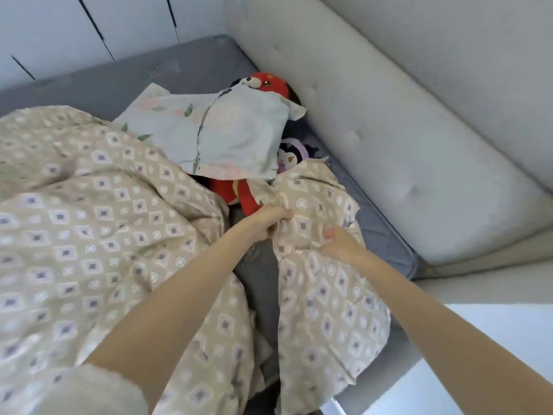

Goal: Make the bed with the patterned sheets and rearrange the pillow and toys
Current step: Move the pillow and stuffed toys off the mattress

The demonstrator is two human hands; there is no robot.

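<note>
**Grip.** We hold the patterned sheet (89, 235) with both hands. The left hand (267, 223) has its fingers (282, 213) curled round a bunched fold. The right hand (341, 245) grips the fabric just beside it, fingers closed into the cloth. The sheet lies crumpled over most of the mattress (179, 67), parted by a strip of dark grey fabric (260, 283).

**Hazards.**
- The sheet's upper edge touches the lower part of the red plush toy (264, 83) and reaches the purple toy (291, 154).
- The pillow (233, 136) rests across both toys, so a pull toward them would probably drag the toys or tip the pillow.
- Pulling on one fold alone may tighten the bunching instead of spreading it.
- The dark grey fabric could catch and travel with the sheet.

**Edges and room.** The padded panel (419, 151) closes the right side, and a bare band of mattress runs along it. The far corner of the mattress, beyond the pillow, is uncovered and meets the wall (59, 31). We judge that the free room lies there and along that band. The pillow and toys should be lifted clear before we spread the sheet.
</note>
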